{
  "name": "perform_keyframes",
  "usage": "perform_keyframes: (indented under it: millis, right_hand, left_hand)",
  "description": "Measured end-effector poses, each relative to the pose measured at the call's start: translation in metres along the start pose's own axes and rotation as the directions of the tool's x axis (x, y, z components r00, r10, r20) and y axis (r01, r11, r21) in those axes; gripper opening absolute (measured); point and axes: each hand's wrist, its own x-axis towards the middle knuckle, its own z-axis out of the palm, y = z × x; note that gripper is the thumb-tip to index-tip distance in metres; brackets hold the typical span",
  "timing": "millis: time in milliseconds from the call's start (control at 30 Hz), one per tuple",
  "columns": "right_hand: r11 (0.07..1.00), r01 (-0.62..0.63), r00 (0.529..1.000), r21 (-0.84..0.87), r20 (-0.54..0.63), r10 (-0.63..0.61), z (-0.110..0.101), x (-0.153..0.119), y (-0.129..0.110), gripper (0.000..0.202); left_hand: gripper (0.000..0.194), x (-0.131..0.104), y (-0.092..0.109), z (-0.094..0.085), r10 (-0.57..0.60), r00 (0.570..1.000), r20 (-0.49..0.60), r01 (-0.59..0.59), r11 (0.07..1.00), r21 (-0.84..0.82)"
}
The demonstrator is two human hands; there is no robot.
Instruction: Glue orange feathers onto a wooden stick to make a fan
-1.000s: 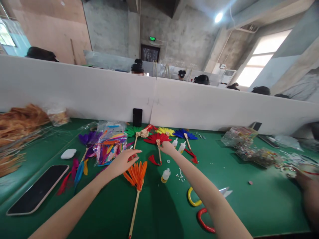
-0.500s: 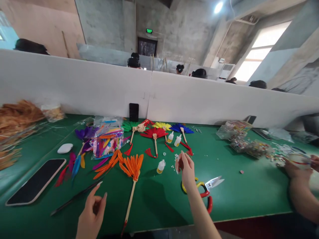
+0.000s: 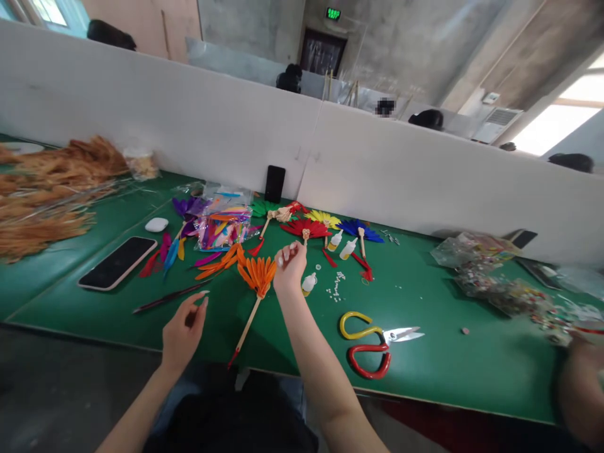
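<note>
My right hand point(image 3: 290, 267) is over the table, beside the orange feather fan point(image 3: 257, 277), its fingers curled together. Anything between its fingertips is too small to make out. Just behind it lies a red feather fan point(image 3: 306, 228), and a small glue bottle point(image 3: 309, 284) stands partly hidden by the wrist. My left hand point(image 3: 184, 330) hovers left of the orange fan's wooden handle, thumb and forefinger slightly apart and holding nothing. Near its fingertips lies a pair of dark tweezers point(image 3: 172, 296). Small white beads point(image 3: 336, 286) are scattered right of the bottle.
Scissors point(image 3: 372, 343) with yellow and red handles lie at front right. Two more glue bottles point(image 3: 348, 248) stand before a blue fan point(image 3: 361, 231). A phone point(image 3: 117, 263), bagged feathers point(image 3: 224, 226) and raffia-like fibre point(image 3: 56, 189) are leftward. Another person's arm point(image 3: 582, 384) is far right.
My right hand has moved left from the white beads to beside the orange fan. My left hand's thumb and forefinger have come closer together. The camera view has tilted down.
</note>
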Motion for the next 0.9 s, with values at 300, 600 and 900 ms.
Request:
perform_keyframes:
  millis: [300, 600, 900]
  right_hand:
    - [0.998, -0.067, 0.994, 0.004, -0.09, 0.067, 0.027, 0.011, 0.041, 0.02]
    - [0.996, 0.083, 0.984, 0.012, -0.16, -0.08, 0.008, 0.002, 0.041, 0.021]
    - [0.948, 0.201, 0.979, -0.249, 0.066, -0.19, -0.077, -0.045, 0.051, 0.037]
  left_hand:
    - [0.053, -0.012, 0.091, -0.008, 0.684, 0.645, 0.342, -0.636, 0.728, -0.256]
    - [0.039, 0.011, 0.072, -0.027, 0.745, 0.613, 0.263, -0.627, 0.662, -0.411]
    - [0.033, 0.079, -0.057, -0.021, 0.256, 0.937, 0.237, -0.278, 0.958, 0.065]
